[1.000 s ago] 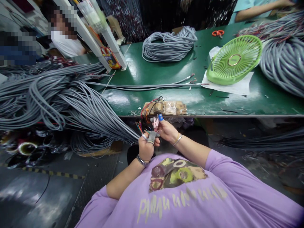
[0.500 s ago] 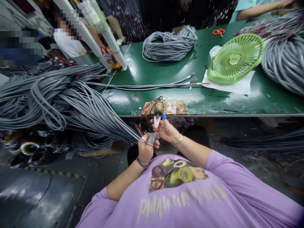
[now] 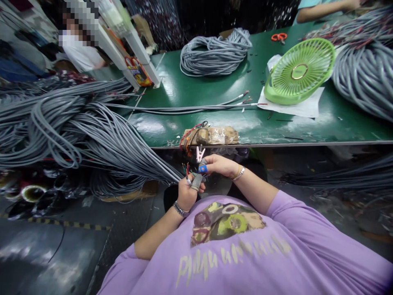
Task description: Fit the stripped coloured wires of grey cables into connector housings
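My left hand (image 3: 188, 191) is closed in a fist around the end of a thick bundle of grey cables (image 3: 101, 143), just below the table edge. Coloured inner wires (image 3: 186, 169) stick out of the fist. My right hand (image 3: 218, 165) is curled over them, its blue-taped fingertip touching the wire ends, and it grips a small pink tool (image 3: 199, 154) that points up. A grey tape wrap covers a left finger.
A green table (image 3: 307, 127) lies ahead with a taped wooden block (image 3: 215, 135) at its near edge, loose grey cables (image 3: 190, 108), a cable coil (image 3: 213, 53), a green fan (image 3: 299, 71), orange scissors (image 3: 278, 37) and more cable piles right. Other people sit at the far left and the far side.
My right hand has turned down and left, bringing its blue-taped fingertip onto the wire ends; before, that finger pointed up near the block. The left fist has stayed in place.
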A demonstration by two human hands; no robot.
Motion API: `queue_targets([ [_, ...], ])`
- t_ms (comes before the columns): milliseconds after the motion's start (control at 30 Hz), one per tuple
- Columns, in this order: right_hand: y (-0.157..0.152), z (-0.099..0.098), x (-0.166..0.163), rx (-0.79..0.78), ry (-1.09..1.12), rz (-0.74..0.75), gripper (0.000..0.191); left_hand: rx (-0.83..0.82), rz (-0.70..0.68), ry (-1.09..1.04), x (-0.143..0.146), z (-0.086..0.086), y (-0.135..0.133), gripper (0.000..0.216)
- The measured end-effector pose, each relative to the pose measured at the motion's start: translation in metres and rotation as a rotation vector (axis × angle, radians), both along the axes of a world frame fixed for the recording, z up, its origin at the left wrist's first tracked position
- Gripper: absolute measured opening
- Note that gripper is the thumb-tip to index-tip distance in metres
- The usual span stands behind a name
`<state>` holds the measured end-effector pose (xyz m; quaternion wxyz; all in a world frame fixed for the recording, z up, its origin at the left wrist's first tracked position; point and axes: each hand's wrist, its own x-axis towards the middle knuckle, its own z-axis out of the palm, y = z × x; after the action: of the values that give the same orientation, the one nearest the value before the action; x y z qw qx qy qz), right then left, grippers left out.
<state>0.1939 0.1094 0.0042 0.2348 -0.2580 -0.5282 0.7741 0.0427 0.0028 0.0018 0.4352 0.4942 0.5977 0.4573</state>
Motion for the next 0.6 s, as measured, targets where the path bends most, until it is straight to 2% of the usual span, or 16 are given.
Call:
queue_targets([
  [200,-0.004,0.007,-0.003,0.08,-0.038,0.056,0.034,-0.147,-0.186,0.03,-0.004,0.006,0.007,0.037],
  [300,-0.007,0.005,-0.002,0.078,-0.033,0.041,0.035,-0.233,-0.227,-0.002,-0.007,0.007,0.009,0.036],
  [400,-0.006,-0.004,0.002,-0.002,0.012,-0.002,0.037,-0.228,-0.178,-0.086,-0.007,0.007,0.008,0.035],
  [600,0.005,-0.017,-0.003,-0.369,0.101,-0.229,0.048,-0.012,0.071,-0.312,0.001,0.013,0.005,0.029],
])
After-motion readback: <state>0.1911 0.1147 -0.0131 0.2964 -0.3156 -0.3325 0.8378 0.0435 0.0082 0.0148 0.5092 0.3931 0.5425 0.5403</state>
